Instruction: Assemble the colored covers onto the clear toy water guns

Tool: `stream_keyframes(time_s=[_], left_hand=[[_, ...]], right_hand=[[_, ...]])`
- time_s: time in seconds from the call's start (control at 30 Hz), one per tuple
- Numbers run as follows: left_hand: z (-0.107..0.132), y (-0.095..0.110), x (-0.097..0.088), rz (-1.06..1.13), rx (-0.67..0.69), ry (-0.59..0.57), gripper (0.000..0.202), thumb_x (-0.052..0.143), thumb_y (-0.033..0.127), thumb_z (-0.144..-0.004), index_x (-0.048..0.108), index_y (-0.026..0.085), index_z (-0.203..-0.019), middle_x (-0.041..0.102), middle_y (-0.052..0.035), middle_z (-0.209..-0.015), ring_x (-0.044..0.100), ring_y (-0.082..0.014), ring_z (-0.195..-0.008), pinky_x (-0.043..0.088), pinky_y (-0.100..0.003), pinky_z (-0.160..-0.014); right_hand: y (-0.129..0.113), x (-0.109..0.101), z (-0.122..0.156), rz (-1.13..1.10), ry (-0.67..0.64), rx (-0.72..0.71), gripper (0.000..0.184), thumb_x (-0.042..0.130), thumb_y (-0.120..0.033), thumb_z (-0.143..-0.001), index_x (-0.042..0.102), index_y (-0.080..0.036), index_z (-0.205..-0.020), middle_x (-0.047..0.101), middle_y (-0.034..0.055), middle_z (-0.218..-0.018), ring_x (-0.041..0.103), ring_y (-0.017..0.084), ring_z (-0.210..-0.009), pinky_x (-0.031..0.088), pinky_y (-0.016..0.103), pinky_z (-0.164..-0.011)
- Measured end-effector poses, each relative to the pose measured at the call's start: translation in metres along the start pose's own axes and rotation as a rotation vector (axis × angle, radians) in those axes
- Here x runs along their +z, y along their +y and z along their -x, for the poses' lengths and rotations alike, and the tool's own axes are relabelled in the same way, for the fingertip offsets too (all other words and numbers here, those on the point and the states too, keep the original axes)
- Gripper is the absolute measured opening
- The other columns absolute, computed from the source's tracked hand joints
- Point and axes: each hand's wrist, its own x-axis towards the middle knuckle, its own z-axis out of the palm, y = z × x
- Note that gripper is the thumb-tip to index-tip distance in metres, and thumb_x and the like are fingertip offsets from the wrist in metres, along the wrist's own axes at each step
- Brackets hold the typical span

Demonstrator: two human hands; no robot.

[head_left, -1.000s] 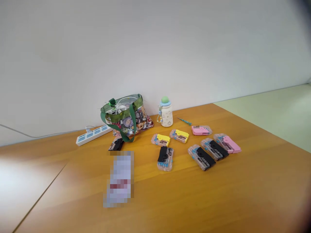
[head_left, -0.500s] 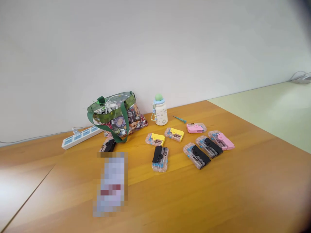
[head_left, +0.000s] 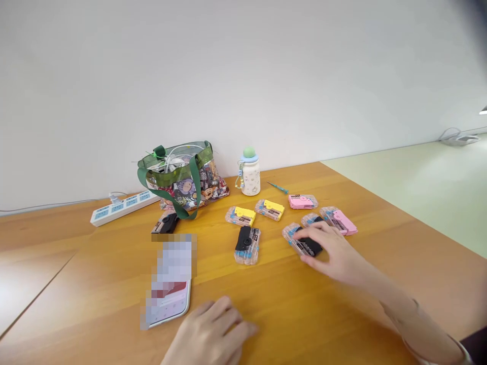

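My right hand (head_left: 331, 248) reaches in from the right over a flat, clear-and-black plastic piece (head_left: 291, 234) with a round knob. Thumb and index finger are apart on either side of it; whether they touch it I cannot tell. Partly behind that hand lies a second clear-and-black piece (head_left: 310, 218), and beyond it a clear-and-pink one (head_left: 342, 221). My left hand (head_left: 211, 334) is low over the table at the bottom edge, fingers loosely bent and slightly blurred, holding nothing visible. Nearest to it is a phone (head_left: 177, 299), partly pixelated. Another clear-and-black piece (head_left: 247, 245) lies between the hands.
Two clear-and-yellow pieces (head_left: 243, 216) and another clear-and-pink one (head_left: 302, 202) lie farther back. By the wall stand a white bottle (head_left: 251, 178) and a green-handled bag (head_left: 198, 185). A thin teal screwdriver (head_left: 278, 187) and a white power strip (head_left: 127, 205) lie there too.
Both hands have come into view, the right one over a clear-and-black piece, the left one at the bottom edge. The view has shifted slightly; the objects lie as before.
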Motion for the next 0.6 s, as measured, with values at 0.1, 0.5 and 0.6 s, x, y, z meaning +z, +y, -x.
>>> stream_keyframes(time_s=[0.1, 0.5, 0.6], left_hand=[[-0.024, -0.001, 0.015, -0.058, 0.062, 0.011, 0.022, 0.043, 0.006, -0.08, 0.059, 0.021, -0.084, 0.056, 0.0023, -0.058, 0.051, -0.0165, -0.057, 0.034, -0.027, -0.047], [-0.046, -0.007, 0.034, 0.516, -0.402, 0.101, 0.025, 0.046, 0.018, -0.087, 0.05, 0.024, -0.111, 0.068, 0.0018, -0.08, 0.056, -0.0149, -0.071, 0.042, -0.025, -0.063], [-0.05, -0.003, 0.03, 0.95, -0.686, 0.146, 0.039, 0.044, 0.031, -0.091, 0.034, 0.021, -0.127, 0.067, -0.0027, -0.093, 0.056, -0.0153, -0.074, 0.043, -0.026, -0.063]], right_hand=[[0.024, 0.008, -0.018, 0.311, 0.076, 0.002, 0.034, 0.061, -0.04, -0.074, 0.058, -0.023, -0.104, 0.059, 0.0112, -0.116, 0.045, 0.034, -0.116, 0.036, 0.053, -0.094], [-0.014, 0.026, -0.019, 0.144, 0.221, -0.208, 0.046, 0.056, -0.025, -0.077, 0.041, -0.021, -0.12, 0.059, 0.0115, -0.113, 0.057, 0.028, -0.106, 0.047, 0.045, -0.088], [-0.033, 0.04, -0.017, -0.01, 0.259, -0.32, 0.052, 0.06, -0.03, -0.079, 0.035, -0.022, -0.124, 0.054, 0.0135, -0.119, 0.056, 0.027, -0.11, 0.051, 0.042, -0.087]])
